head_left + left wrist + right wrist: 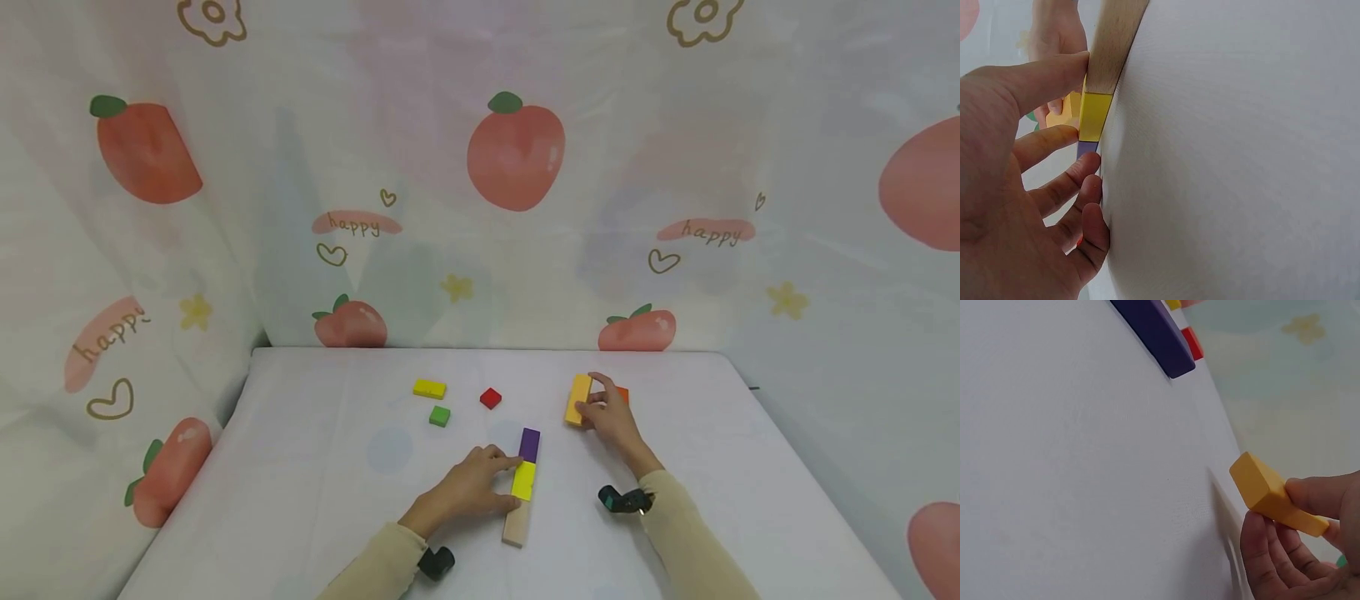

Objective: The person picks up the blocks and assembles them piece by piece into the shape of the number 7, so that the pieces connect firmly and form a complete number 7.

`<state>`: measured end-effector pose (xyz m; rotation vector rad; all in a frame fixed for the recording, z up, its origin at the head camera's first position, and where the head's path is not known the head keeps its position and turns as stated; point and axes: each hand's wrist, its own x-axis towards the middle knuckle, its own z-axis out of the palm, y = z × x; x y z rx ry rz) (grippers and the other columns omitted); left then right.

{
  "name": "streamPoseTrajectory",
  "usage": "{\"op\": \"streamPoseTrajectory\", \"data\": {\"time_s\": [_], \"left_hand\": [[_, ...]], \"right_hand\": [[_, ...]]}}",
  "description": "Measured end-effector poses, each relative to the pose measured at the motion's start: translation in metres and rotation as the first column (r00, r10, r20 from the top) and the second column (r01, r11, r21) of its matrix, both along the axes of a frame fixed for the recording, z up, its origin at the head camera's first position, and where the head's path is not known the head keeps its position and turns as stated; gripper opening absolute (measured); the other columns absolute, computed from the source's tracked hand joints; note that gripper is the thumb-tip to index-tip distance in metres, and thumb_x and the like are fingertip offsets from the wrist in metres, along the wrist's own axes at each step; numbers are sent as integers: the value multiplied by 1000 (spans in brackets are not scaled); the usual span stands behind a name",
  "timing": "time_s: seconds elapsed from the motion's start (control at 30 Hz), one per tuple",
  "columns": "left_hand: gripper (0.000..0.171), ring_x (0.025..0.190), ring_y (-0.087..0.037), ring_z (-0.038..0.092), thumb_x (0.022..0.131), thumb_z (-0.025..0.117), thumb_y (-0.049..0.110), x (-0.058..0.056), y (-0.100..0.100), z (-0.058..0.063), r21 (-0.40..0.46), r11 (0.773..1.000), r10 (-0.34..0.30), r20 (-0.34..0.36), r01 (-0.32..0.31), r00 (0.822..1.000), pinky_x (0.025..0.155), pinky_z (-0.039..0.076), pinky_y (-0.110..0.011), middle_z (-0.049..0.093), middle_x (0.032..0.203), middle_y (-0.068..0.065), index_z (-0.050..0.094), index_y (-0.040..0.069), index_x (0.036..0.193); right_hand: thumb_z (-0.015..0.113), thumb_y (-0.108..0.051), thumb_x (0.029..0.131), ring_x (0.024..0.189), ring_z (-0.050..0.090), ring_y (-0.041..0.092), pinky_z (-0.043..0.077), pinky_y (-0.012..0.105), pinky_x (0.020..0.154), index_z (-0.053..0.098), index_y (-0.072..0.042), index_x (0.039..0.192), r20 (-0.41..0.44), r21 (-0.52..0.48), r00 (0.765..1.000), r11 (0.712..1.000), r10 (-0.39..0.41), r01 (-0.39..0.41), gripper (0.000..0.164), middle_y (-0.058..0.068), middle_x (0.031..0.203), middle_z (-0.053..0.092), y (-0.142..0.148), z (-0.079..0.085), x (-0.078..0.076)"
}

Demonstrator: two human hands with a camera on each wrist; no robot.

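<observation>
Near the front middle of the table, a row of blocks lies end to end: a purple block (529, 445), a yellow block (524, 481) and a plain wood block (516, 525). My left hand (470, 485) is at the row's left side, its thumb tip against the wood block and its index finger at the yellow one, as the left wrist view shows. To the right, my right hand (613, 421) pinches a yellow-orange block (1266, 487) between thumb and fingers, raised off the table with a shadow below. An orange block (623, 394) is partly hidden behind that hand.
Beyond the row lie a red block (491, 398), a green block (439, 417) and another yellow block (430, 388). A white cloth covers the table (300, 467). A printed curtain (420, 150) hangs along the back and sides.
</observation>
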<state>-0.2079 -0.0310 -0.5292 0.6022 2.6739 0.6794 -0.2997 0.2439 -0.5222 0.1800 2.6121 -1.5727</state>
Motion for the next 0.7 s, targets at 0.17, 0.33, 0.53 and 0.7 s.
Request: {"op": "streamPoseTrajectory", "data": {"time_s": [0.17,0.33,0.53,0.7], "left_hand": [[65,117,-16,50,82,75,49,1,0,1,-4,1000,3,5,-3,1000,98,51,-41,54,134,4,50,43,141],[64,118,-16,50,82,75,49,0,0,2,-3,1000,10,15,-10,1000,98,51,-41,54,134,4,50,42,141],[64,117,-16,50,82,75,49,0,0,2,-3,1000,11,12,-11,1000,98,51,-41,53,135,4,50,42,141],[64,116,-16,50,82,75,50,0,1,2,-7,1000,18,27,-18,999,98,51,-41,53,135,4,50,43,141]], "right_hand": [[65,-13,94,89,64,19,60,31,75,23,-14,154,-5,-70,1000,998,-2,2,72,20,120,49,-3,-1,3],[66,-13,93,90,65,19,60,32,77,23,-15,153,-5,-105,1000,994,2,-2,73,22,125,50,-6,-1,5],[67,-10,92,90,66,19,61,33,77,24,-15,151,0,-128,1000,992,-10,10,73,23,128,49,-12,-1,6],[66,-5,91,85,66,19,61,33,75,27,-16,151,5,-139,1000,990,-15,15,72,23,126,50,-18,-3,8]]}}
